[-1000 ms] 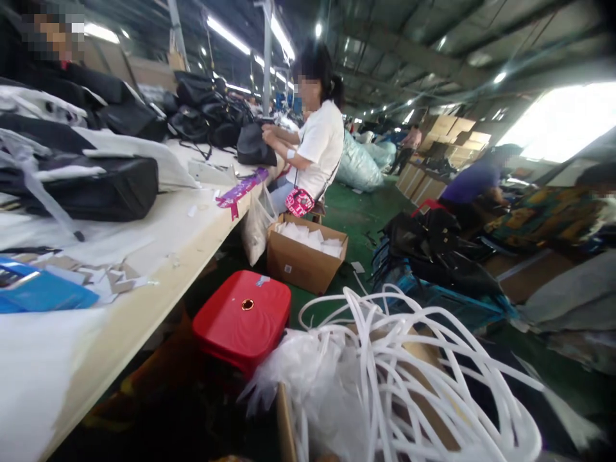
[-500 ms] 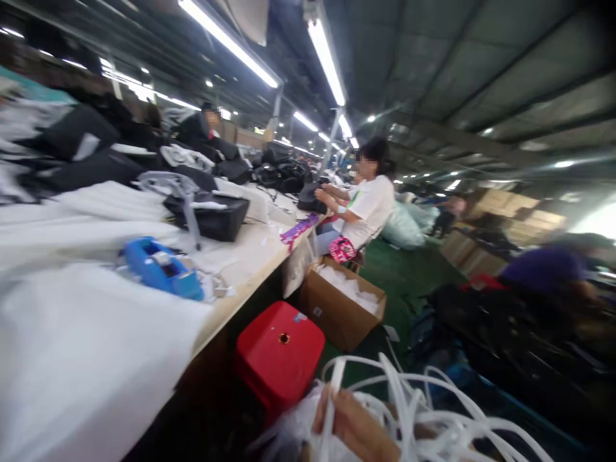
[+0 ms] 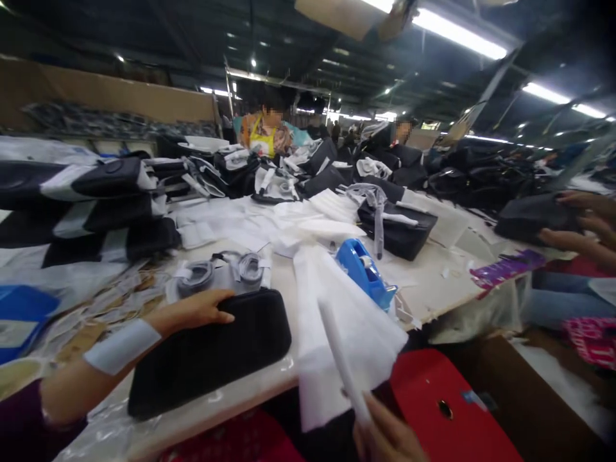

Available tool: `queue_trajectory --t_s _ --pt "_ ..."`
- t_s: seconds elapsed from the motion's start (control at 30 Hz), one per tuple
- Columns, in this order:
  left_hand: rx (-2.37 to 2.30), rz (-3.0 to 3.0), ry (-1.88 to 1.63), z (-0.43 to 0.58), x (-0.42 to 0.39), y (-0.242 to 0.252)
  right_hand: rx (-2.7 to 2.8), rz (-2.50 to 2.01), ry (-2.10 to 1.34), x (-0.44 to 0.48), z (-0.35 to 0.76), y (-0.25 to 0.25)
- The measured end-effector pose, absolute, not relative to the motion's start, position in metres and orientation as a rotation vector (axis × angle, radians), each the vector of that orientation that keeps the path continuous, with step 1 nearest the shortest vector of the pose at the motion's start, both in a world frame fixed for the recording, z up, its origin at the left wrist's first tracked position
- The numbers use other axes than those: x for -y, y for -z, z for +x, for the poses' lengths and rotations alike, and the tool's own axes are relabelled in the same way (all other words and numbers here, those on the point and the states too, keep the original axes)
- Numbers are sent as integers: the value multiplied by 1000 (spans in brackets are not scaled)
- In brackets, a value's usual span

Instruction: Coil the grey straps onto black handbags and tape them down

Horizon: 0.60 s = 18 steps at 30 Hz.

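Observation:
A flat black bag [image 3: 226, 346] with rounded corners lies on the near edge of the table. My left hand [image 3: 206, 309] grips its far edge, thumb on top and fingers partly hidden. My right hand [image 3: 387, 433], low in front of the table, is closed around a narrow white strip [image 3: 342, 359], which points up and away over a white sheet [image 3: 332, 321]. Two coiled grey cables [image 3: 250, 268] lie just behind the bag. Beyond the white sheet stands a blue tape dispenser [image 3: 366, 276].
Stacked black bags [image 3: 106, 212] stand at the left, with more heaped along the back. A red stool [image 3: 452, 404] and a cardboard box [image 3: 534, 391] are at the lower right. Other people work across the table and at the right, where a co-worker's hands hold a black item [image 3: 529, 218].
My view has swung left to the table. The bundle of white strips has left view, and a single strip shows in my right hand. My left hand now appears on the bag.

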<state>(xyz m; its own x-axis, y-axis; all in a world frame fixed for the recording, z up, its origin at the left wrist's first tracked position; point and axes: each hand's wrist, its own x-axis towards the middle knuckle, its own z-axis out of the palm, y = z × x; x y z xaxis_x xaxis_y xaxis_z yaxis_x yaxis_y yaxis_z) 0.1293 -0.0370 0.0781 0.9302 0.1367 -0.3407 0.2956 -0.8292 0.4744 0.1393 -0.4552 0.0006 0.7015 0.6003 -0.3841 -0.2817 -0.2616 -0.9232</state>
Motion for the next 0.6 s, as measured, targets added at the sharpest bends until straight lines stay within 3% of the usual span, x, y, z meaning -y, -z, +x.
queue_trajectory --t_s 0.2,0.4,0.6 --pt "-329 2549 433 118 29 -63 524 -2370 -269 405 271 -62" --pt "-403 2521 406 100 29 -45 688 -2396 -552 364 308 -59" --pt "-430 2522 500 109 45 -73 677 -2161 -860 337 319 -43"
